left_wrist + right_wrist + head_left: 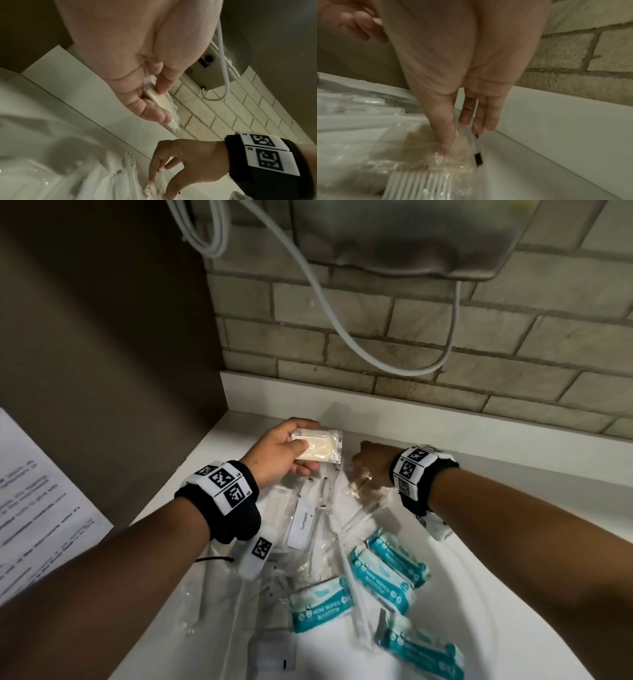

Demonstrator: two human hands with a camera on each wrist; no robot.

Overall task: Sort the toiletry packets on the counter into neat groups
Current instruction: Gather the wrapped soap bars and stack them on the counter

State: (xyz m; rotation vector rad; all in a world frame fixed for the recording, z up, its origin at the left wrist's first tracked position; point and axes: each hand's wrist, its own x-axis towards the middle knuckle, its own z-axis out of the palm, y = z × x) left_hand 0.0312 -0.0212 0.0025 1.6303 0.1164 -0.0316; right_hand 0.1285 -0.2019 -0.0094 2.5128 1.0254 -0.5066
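Two soap packets are in play at once: the left hand (279,451) holds a clear-wrapped pale cream soap bar (318,445) lifted above the white table (496,542), thumb on top and fingers beneath, so that grip is narrow and closed on the bar. The right hand (371,465) reaches down at the far edge of the heap, and the right wrist view shows its thumb and fingertips (444,136) pinching a second cream soap packet in crinkly clear film (453,152) lying on the pile, a narrow pinch just taking hold. By my reading the soaps are being gathered first, so the next move calls for lifting this second bar free of the loose film without dragging its neighbours, then setting both bars together on bare table near the back wall. The rest waits unsorted: teal and white mini wipes packs (320,604) lie scattered at the near side, and a white toothpaste sachet with a printed label (303,523) sits among clear sleeves in the middle. Hard to read: the white sleeves blend into the table, the left forearm covers part of the heap, a ribbed white item under the second soap is blurred beyond naming, and one wipes pack is half hidden beneath the right wrist.
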